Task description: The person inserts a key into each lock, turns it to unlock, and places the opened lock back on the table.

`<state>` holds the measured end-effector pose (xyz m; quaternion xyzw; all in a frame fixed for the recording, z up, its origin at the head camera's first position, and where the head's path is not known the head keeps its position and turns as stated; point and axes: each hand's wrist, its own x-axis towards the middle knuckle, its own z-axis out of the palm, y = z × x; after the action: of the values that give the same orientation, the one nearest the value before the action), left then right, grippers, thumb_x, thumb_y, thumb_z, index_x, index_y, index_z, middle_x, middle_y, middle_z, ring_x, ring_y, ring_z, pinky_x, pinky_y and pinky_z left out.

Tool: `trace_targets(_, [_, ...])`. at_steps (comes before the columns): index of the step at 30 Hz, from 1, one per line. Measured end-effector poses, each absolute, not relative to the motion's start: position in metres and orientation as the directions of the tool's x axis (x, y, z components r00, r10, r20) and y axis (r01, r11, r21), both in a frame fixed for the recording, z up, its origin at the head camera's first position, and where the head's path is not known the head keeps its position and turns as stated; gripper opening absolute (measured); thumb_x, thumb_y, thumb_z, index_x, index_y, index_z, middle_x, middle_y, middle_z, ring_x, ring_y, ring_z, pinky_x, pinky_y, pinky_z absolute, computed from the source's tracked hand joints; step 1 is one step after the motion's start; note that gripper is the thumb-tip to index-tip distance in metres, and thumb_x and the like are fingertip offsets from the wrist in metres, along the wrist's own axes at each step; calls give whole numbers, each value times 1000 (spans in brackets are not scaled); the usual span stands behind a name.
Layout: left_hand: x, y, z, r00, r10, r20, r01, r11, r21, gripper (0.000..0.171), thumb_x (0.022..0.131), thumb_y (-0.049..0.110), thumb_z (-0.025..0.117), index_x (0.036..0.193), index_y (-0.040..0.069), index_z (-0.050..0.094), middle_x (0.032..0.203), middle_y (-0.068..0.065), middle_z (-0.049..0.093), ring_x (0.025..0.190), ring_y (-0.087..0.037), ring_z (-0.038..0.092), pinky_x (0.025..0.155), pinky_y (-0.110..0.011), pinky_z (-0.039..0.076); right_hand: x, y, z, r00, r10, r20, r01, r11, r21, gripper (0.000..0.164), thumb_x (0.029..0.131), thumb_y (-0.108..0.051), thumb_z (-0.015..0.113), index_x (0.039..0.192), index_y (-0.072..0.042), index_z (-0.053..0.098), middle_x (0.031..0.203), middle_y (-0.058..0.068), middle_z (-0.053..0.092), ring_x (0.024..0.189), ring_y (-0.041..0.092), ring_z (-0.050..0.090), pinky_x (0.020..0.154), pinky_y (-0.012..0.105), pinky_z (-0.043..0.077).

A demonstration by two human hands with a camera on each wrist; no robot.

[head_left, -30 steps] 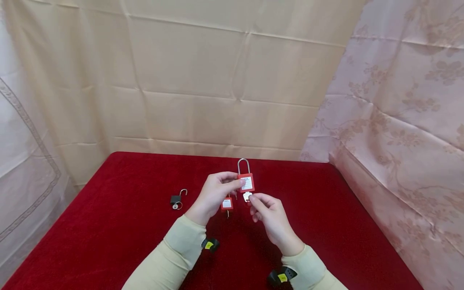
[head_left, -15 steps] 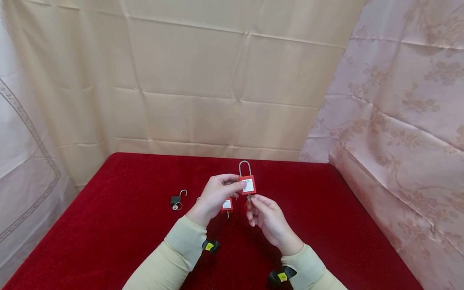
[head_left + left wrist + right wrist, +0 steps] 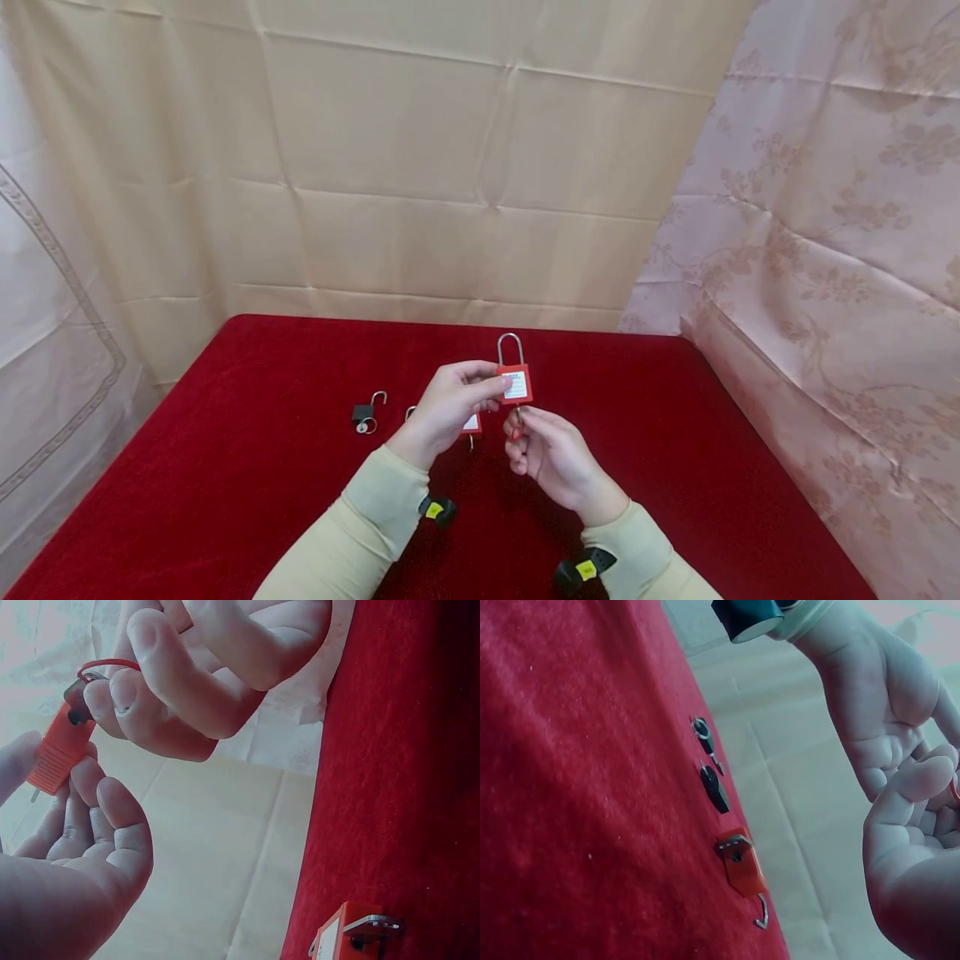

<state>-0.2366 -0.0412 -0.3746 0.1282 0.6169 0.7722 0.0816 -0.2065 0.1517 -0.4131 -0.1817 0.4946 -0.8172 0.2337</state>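
My left hand [image 3: 450, 404] grips a red padlock [image 3: 516, 385] by its body, thumb on the white label. Its long silver shackle points up. Below it, my right hand [image 3: 558, 454] pinches a key [image 3: 518, 414] at the padlock's underside, seen nearly edge-on. A red ring [image 3: 109, 662] hangs by my right fingers in the left wrist view; the key's head is mostly hidden by fingertips there. Behind my left hand a second red padlock [image 3: 472, 423] lies on the table, partly covered, with a key sticking out of it.
To the left lies a black padlock [image 3: 363, 413], its shackle swung out, with a key and ring. The right wrist view shows another black padlock [image 3: 714, 789] beside it. A red cloth [image 3: 675, 467] covers the table; beige curtain [image 3: 390, 167] hangs behind.
The key has turned from showing its flat silver face to nearly edge-on, as my right fingers rotated. My left hand and the red padlock have shifted slightly right and down.
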Motion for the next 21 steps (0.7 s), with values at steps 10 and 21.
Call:
trace_targets(10, [-240, -46, -373, -961, 260, 91, 48, -169, 985, 34, 93, 14, 74, 122, -3, 68, 107, -14, 72, 84, -22, 66, 81, -39, 56, -211, 158, -408, -918, -396, 17, 87, -242, -966, 24, 108, -23, 48, 108, -13, 70, 101, 3, 66, 91, 20, 61, 72, 30, 53])
trace_targets(21, [-242, -53, -369, -965, 238, 109, 75, -147, 986, 33, 91, 9, 74, 120, -5, 68, 97, -12, 72, 74, -19, 63, 72, -33, 55, -219, 183, -380, -964, -163, 209, -222, 62, -973, 32, 106, -19, 56, 125, 5, 60, 116, 19, 66, 106, 28, 62, 83, 35, 55])
